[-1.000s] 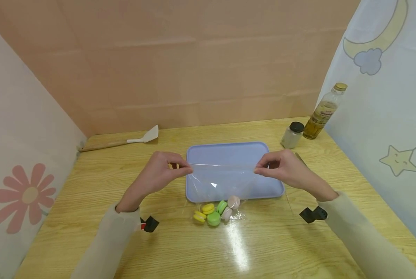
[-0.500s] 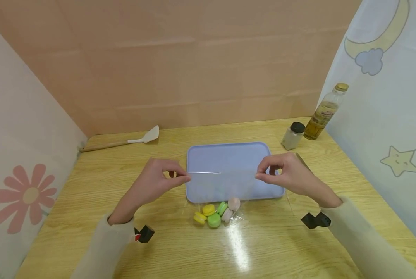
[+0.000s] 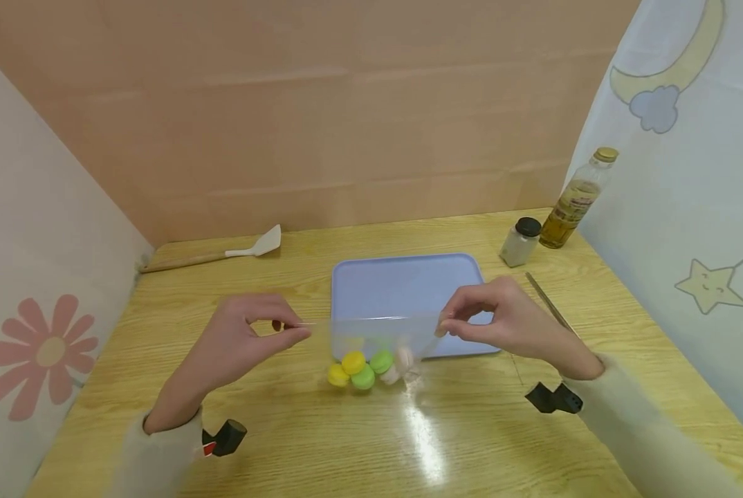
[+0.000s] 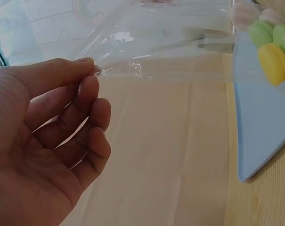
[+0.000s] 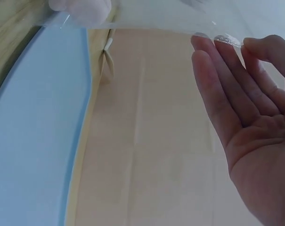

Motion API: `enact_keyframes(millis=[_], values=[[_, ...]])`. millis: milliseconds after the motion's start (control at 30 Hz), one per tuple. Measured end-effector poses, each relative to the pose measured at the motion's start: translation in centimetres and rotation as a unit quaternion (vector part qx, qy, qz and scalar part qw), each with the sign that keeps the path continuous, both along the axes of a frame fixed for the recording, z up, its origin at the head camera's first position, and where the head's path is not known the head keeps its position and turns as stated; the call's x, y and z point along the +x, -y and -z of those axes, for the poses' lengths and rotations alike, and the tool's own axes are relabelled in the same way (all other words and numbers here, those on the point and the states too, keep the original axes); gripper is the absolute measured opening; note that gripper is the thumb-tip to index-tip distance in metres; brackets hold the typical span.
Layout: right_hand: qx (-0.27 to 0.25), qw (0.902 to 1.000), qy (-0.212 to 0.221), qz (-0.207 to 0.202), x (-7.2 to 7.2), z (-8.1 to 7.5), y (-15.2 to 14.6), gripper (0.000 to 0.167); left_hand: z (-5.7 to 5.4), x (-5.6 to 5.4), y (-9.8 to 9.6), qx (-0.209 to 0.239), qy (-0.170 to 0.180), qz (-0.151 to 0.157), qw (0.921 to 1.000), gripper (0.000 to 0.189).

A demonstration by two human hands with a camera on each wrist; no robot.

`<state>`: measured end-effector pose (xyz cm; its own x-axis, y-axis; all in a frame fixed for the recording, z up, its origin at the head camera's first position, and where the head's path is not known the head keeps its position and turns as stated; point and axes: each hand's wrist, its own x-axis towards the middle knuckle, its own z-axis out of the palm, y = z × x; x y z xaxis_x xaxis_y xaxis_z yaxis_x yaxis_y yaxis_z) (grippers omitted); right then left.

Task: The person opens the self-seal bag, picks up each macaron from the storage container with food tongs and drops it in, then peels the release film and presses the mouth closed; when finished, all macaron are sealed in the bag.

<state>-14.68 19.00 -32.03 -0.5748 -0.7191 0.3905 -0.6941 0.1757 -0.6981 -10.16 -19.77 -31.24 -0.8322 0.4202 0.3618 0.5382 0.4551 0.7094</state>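
Note:
A clear plastic bag (image 3: 371, 330) is stretched between my two hands, with several macarons (image 3: 363, 377) in yellow, green and pale pink gathered in its bottom. My left hand (image 3: 247, 339) pinches one top corner between thumb and index finger. The other corner is pinched by my right hand (image 3: 502, 315). In the left wrist view the bag (image 4: 161, 47) slopes from the fingertips toward the macarons (image 4: 272, 59). In the right wrist view its edge (image 5: 151, 16) runs to the thumb and fingers. The bag overlaps the front of a light blue tray (image 3: 402, 283) in the head view.
Back left lies a spatula (image 3: 209, 259) with a wooden handle. At the back right stand a black-lidded jar (image 3: 521, 242) and an oil bottle (image 3: 573, 204). A thin utensil (image 3: 548, 301) lies behind my right wrist.
My left hand has moved left and toward me, my right hand slightly left and down. The bag has shifted with them, and its macarons now sit farther left and higher in the head view.

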Motion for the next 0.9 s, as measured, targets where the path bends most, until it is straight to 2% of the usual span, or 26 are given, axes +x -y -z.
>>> enact_keyframes(millis=[200,333,567,633,667,767,900], values=[[-0.012,0.9995,-0.018,-0.021,0.0,-0.9,2.1,0.024,-0.7,0.9,2.1,0.015,-0.018,0.009,0.9997,0.025],[-0.043,0.9977,-0.022,-0.048,-0.1,-1.2,4.3,0.022,-1.1,1.5,3.8,0.011,-0.024,-0.002,0.9997,0.029],[-0.083,0.9931,-0.030,-0.077,0.1,-0.7,8.2,0.016,-1.0,2.5,7.3,0.032,-0.080,0.022,0.9961,0.041],[-0.081,0.9936,-0.029,-0.073,0.1,-0.5,9.4,0.013,-1.0,2.9,8.3,0.021,-0.070,-0.008,0.9973,0.039],[-0.081,0.9938,-0.027,-0.071,0.1,-0.4,9.9,0.012,-1.1,3.0,8.7,0.009,-0.062,-0.034,0.9975,0.036],[-0.078,0.9948,-0.017,-0.063,-0.3,0.0,11.7,0.009,-1.1,3.2,10.2,-0.012,-0.024,-0.090,0.9956,0.028],[-0.069,0.9964,0.008,-0.050,-1.3,0.7,14.0,0.008,-0.3,2.4,12.1,-0.005,0.004,-0.120,0.9928,0.019]])
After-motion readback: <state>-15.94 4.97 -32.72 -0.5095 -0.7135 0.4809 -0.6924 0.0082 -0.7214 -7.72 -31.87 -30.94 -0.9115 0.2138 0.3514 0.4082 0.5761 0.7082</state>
